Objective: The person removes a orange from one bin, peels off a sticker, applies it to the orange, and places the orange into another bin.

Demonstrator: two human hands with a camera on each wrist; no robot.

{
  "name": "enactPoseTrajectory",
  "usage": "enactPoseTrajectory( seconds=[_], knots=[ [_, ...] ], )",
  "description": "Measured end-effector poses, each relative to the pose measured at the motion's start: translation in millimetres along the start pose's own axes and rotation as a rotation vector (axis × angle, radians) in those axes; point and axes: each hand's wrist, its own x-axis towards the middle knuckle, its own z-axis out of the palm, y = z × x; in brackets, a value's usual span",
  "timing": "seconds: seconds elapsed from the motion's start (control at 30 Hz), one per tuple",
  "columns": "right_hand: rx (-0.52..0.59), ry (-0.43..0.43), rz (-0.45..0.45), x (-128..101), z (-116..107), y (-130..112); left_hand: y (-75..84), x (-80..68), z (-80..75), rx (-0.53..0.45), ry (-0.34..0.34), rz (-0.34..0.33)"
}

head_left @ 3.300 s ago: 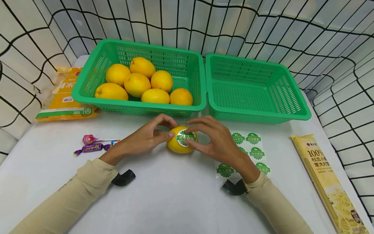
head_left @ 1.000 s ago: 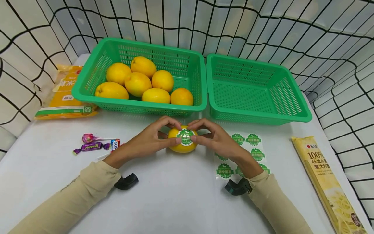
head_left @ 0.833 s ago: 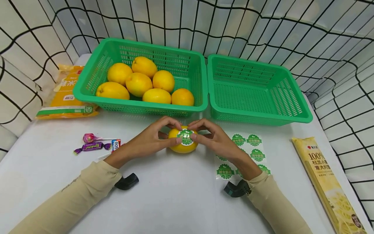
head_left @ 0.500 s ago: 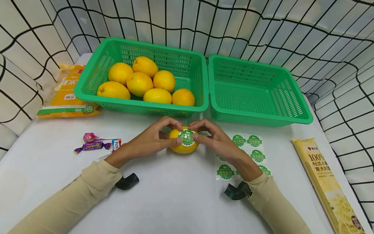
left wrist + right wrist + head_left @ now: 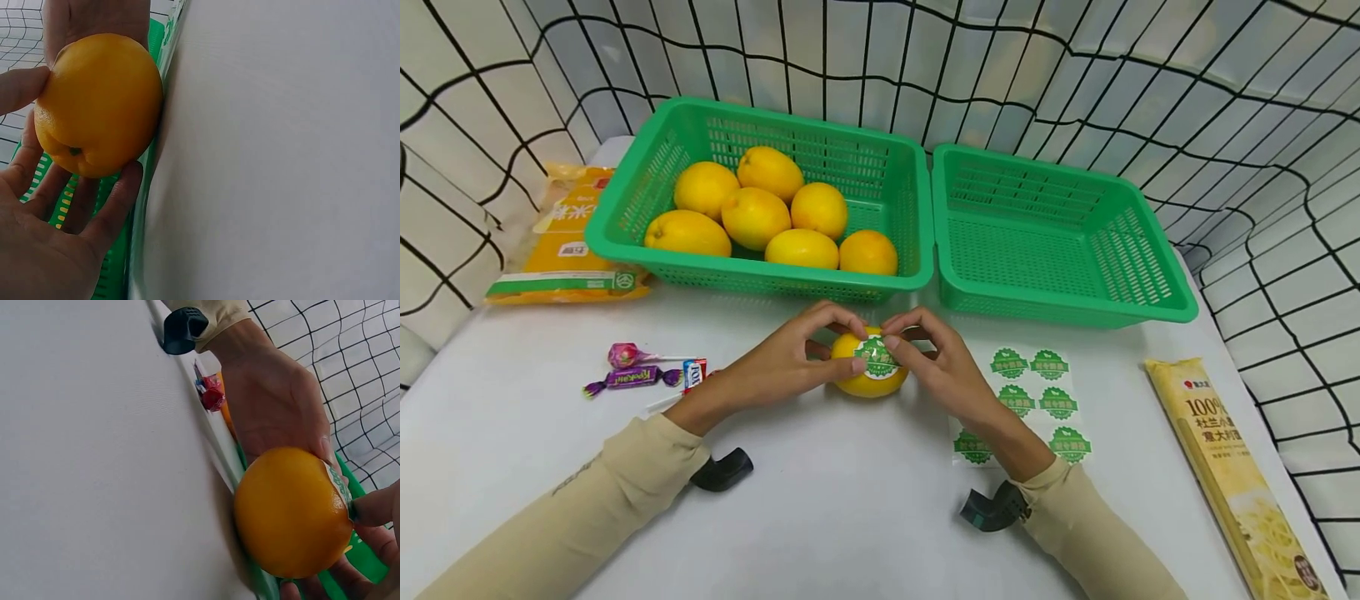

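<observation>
An orange (image 5: pixel 859 388) sits on the white table, with a round green-and-white sticker (image 5: pixel 877 358) on its upper face. The left hand (image 5: pixel 786 358) grips the orange from the left, thumb in front and fingertips on top. From the other side, the right hand (image 5: pixel 943 367) holds it too, its thumb at the sticker's upper right edge. In the right wrist view the sticker (image 5: pixel 339 487) lies on the peel beside that thumb. The left wrist view shows the stem end of the orange (image 5: pixel 103 106) and the left fingers spread beneath it; no sticker is visible there.
Behind the hands stand a green basket (image 5: pixel 737 267) of several oranges and a second green basket (image 5: pixel 1067 312). A sticker sheet (image 5: pixel 1034 383) lies partly under the right forearm. Wrapped candies (image 5: pixel 632 377), a yellow bag (image 5: pixel 561 258) and a pasta packet (image 5: pixel 1232 467) lie around. Black wire mesh encloses the table.
The right hand, at first more open over the sticker, closed in on the orange. Lately its thumb slid from the sticker's right side to its upper edge, and the wrist dropped slightly toward the left.
</observation>
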Motion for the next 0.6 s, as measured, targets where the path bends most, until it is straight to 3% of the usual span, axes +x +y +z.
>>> enactPoseTrajectory(
  seconds=[0.23,0.6],
  knots=[
    [-0.013,-0.008,0.028,-1,0,-1,-0.1,0.2,0.8,-0.012,0.001,-0.018],
    [-0.027,0.072,0.005,1,11,-1,1.1,1.2,0.6,-0.04,0.026,-0.015]
  ],
)
